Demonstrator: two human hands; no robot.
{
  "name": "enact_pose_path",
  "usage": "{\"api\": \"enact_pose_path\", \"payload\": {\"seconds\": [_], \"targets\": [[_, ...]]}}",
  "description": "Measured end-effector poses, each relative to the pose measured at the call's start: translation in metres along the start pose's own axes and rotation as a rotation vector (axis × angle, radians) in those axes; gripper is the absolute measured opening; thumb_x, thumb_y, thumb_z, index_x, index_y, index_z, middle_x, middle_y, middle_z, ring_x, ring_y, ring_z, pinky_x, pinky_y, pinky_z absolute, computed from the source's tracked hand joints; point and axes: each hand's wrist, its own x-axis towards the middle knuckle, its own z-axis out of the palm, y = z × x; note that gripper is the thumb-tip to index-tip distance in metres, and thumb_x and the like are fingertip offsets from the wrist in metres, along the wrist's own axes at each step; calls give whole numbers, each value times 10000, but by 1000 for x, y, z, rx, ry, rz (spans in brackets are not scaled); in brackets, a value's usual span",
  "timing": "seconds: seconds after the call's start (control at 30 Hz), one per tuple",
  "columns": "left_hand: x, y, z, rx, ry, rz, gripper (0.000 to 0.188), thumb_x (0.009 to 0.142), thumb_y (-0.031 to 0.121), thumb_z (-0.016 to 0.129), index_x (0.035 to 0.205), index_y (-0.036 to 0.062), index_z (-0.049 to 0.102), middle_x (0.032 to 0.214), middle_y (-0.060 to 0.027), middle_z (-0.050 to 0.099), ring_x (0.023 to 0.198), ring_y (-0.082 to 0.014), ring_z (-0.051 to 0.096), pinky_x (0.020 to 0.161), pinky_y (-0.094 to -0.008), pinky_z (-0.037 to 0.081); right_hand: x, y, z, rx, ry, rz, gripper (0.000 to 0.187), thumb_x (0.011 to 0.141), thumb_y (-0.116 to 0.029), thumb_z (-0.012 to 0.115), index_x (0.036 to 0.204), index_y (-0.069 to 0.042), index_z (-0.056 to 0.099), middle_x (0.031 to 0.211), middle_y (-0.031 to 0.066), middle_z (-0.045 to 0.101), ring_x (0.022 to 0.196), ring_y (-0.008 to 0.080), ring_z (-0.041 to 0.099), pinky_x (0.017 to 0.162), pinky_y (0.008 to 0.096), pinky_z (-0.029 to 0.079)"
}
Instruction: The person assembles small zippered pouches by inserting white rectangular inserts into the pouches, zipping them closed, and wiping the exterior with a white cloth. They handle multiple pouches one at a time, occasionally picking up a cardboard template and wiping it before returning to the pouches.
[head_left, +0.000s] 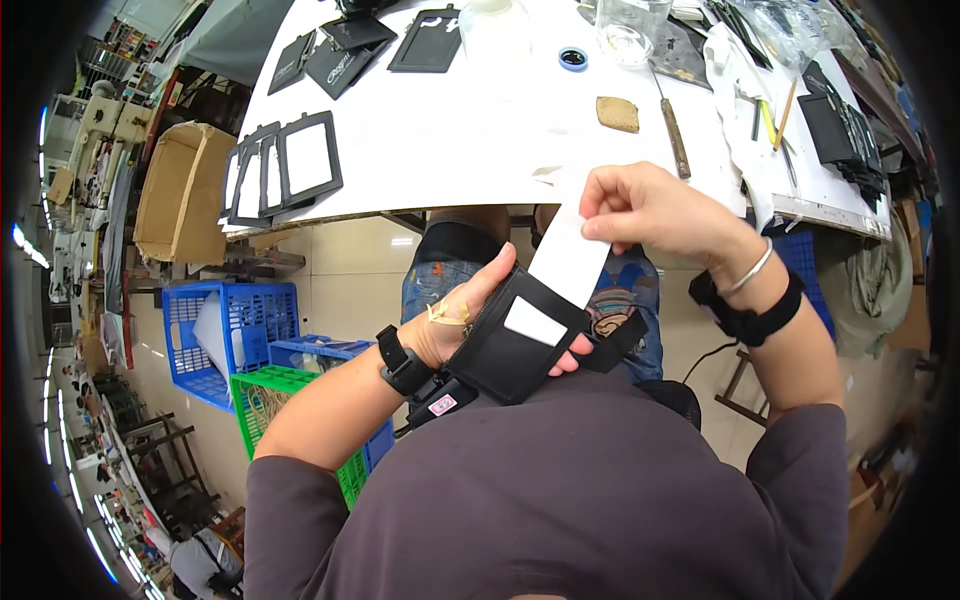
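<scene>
My left hand (pixel 462 312) is wrapped round a black card holder (pixel 488 348) near my lap, its thumb along one side and its fingertips showing past the far side. My right hand (pixel 645 212) pinches the upper end of a white paper strip (pixel 566 262) between thumb and fingers. The strip's lower end meets the holder's top edge; whether it reaches inside cannot be made out. White shows through a cut-out in the holder's face.
On the white table (pixel 440 150) lie several framed black holders (pixel 307 158), black pieces (pixel 345 65), a brown block (pixel 617 114), a wooden-handled tool (pixel 675 138) and a blue-rimmed dish (pixel 573 58). A cardboard box (pixel 185 190), blue crate (pixel 200 335) and green crate (pixel 265 385) stand left.
</scene>
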Motion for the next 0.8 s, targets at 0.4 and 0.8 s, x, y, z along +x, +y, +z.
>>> {"api": "enact_pose_path", "payload": {"seconds": [0.4,0.8], "targets": [[3,-3,0,26,-24,104,817,877,664,234,1347,5,347,1161,-307,519,1008,-382,583,881,-435,486,-15,11,38,-76,131,-63,79,826,-49,604,808,9,554,679,2,559,593,45,529,546,192,473],[2,-5,2,71,44,52,794,875,665,250,1297,15,422,1134,-303,537,986,-382,596,857,-432,501,-22,12,46,-67,156,-35,101,810,-83,618,819,17,605,637,40,593,571,92,542,546,252,444]]}}
